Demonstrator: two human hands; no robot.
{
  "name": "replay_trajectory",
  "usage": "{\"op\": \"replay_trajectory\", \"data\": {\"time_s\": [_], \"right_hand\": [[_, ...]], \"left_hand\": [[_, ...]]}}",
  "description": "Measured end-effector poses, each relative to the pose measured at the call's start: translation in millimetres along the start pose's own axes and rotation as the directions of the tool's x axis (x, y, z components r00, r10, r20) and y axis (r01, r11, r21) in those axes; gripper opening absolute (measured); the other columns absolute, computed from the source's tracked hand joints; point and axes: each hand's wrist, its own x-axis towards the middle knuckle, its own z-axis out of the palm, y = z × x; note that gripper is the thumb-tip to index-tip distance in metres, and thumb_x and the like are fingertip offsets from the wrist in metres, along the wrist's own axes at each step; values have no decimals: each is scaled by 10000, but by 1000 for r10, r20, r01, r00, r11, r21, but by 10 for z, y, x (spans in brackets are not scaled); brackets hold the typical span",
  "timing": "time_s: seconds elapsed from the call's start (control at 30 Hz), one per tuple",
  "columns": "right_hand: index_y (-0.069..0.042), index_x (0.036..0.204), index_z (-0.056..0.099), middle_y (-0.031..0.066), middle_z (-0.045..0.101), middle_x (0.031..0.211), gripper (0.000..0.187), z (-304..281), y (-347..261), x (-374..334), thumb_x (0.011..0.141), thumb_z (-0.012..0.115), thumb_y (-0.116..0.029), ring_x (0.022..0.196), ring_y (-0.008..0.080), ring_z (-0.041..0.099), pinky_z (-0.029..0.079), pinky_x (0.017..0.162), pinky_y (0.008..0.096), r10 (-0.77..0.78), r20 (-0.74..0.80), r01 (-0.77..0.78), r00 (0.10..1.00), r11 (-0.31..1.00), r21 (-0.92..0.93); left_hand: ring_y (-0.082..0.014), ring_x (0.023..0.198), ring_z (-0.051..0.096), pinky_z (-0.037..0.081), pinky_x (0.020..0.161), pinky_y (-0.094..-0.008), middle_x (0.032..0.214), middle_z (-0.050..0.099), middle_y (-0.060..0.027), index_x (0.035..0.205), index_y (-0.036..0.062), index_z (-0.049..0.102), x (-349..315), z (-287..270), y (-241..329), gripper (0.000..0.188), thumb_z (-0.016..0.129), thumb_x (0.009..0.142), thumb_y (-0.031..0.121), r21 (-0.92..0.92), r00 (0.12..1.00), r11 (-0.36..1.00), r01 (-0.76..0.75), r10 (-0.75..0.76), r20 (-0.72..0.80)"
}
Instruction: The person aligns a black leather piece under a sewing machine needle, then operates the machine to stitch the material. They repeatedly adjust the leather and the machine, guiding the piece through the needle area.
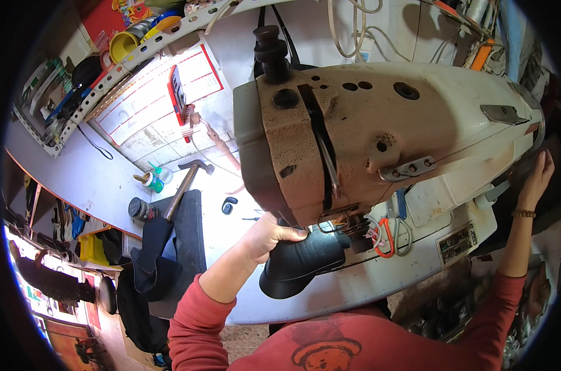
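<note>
A large worn sewing machine point(354, 136), brown and off-white, fills the middle and right of the view. Under its needle end sits a black leather shoe point(302, 263), its rounded toe toward me and its upper part hidden by the machine head. My left hand point(269, 238) grips the shoe's edge, thumb on top, close to the machine's underside. Over at the machine's far right end, my right hand point(535, 182) is raised with fingers stretched out, beside the dark area where a handwheel may be. Whether it touches anything there cannot be made out.
Scissors with orange handles point(385, 238) lie on the machine bed. Left on the white table are a hammer point(184, 185), a black pad point(191, 229), a dark jar point(142, 209), a green-and-white bottle point(152, 181) and a small black object point(229, 205). A perforated metal shelf edge point(101, 93) runs above.
</note>
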Motion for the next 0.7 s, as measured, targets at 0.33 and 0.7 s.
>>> {"op": "replay_trajectory", "data": {"time_s": [0.33,0.7], "right_hand": [[55,1261,428,147,532,1282,383,90,-603,-340,979,504,-192,1173,206,514,400,1010,321,-295,-15,294,956,955,-50],[37,1271,433,131,533,1282,373,155,-657,-434,977,509,-179,1150,192,524,415,978,307,-285,13,285,958,958,-10]], "left_hand": [[-207,738,686,551,673,-295,841,696,-166,854,-126,683,87,-92,-131,121,697,761,-51,-54,995,996,-67,63,-75],[-198,847,653,531,786,-302,951,688,-108,954,-48,686,71,-110,-72,209,693,748,-84,-5,993,994,-110,110,-35]]}}
